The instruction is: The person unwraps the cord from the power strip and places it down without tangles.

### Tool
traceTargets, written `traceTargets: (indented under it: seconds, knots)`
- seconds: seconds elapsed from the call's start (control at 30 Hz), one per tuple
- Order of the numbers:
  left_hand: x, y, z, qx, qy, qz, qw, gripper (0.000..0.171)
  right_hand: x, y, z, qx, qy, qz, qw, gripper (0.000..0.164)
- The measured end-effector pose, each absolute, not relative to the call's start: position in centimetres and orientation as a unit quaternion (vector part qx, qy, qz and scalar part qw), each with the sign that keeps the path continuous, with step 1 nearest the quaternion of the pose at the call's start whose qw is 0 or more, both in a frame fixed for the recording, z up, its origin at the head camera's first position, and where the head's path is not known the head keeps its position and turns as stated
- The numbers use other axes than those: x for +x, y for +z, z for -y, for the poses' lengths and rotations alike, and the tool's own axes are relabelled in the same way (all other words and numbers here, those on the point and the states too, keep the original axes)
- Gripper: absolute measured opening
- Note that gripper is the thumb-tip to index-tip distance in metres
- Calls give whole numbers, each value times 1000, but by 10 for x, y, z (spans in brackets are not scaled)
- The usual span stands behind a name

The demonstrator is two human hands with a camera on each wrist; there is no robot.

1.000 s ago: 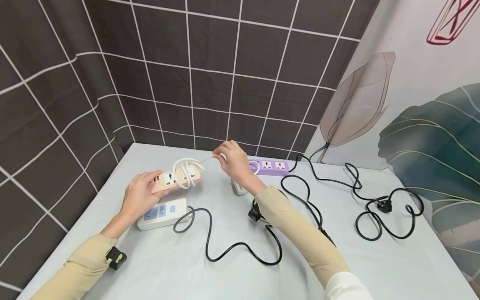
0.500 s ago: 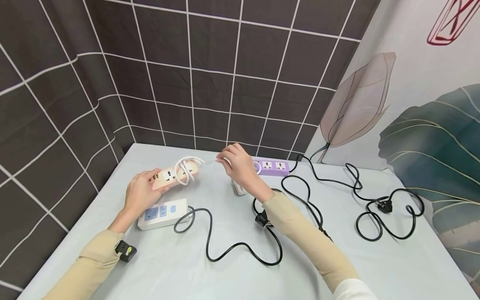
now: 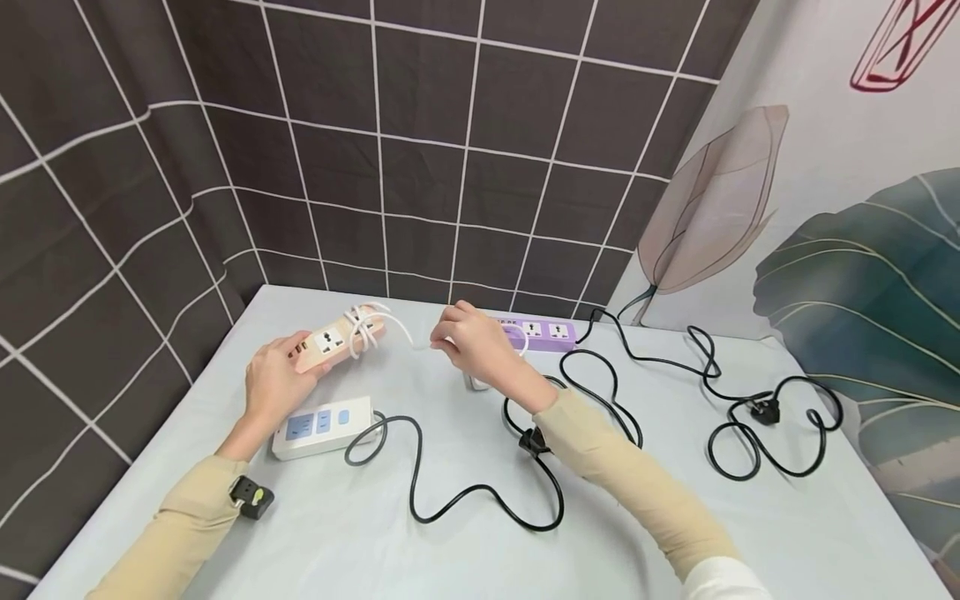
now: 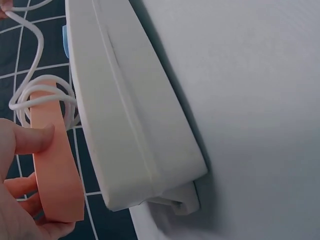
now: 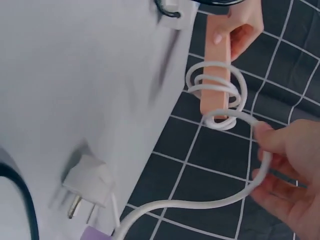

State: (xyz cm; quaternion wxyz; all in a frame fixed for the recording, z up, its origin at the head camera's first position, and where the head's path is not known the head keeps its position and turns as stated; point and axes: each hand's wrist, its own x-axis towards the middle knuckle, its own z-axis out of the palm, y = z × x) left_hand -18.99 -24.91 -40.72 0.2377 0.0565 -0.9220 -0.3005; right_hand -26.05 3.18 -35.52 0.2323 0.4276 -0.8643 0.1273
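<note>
A peach power strip (image 3: 327, 341) is gripped at its left end by my left hand (image 3: 274, 385), with the thumb along its near side. Several loops of white cord (image 5: 175, 204) wrap around the strip's far end. From those loops a length runs to my right hand (image 3: 480, 346), which pinches it between thumb and fingers. Beyond the right hand the cord curves down toward the table, where a white plug (image 5: 90, 181) lies. In the head view the right hand mostly hides that plug.
Just in front of the left hand lies a white power strip (image 3: 322, 429) with blue sockets and a dark cord. A purple power strip (image 3: 561, 331) rests behind the right hand. Black cords (image 3: 738, 433) with plugs spread over the table's right side. Dark gridded cloth hangs behind.
The peach strip has tilted, its right end rising, and has shifted slightly left. My right hand has moved a little right and lower, still pinching the white cord. The loops look more bunched.
</note>
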Motion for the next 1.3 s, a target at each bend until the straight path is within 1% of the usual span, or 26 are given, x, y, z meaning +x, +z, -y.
traceTargets:
  seconds: [0.17,0.37,0.7,0.8,0.97,1.07,1.17,1.3]
  knots:
    - [-190,-404,249,65,-307,919,239,57,-260,-349,-29,425,88,886,163,5]
    - [-191,-401,246,64,-313,915,248,57,-264,-350,-26,433,70,894,98,7]
    - [-190,-399,240,55,-317,914,249,57,-272,-358,-19,435,50,898,46,9]
    - [-190,-399,239,53,-319,913,249,57,-272,-357,-17,434,69,897,53,10]
    - [-191,-398,237,46,-320,913,250,58,-275,-357,-11,435,122,884,118,13]
    - [-191,-397,235,44,-321,913,248,59,-278,-356,-7,435,141,877,146,15]
    - [-192,-395,232,46,-323,913,246,60,-280,-357,-3,441,147,873,148,17]
    - [-191,-393,229,47,-330,909,252,60,-284,-362,1,462,128,868,133,21]
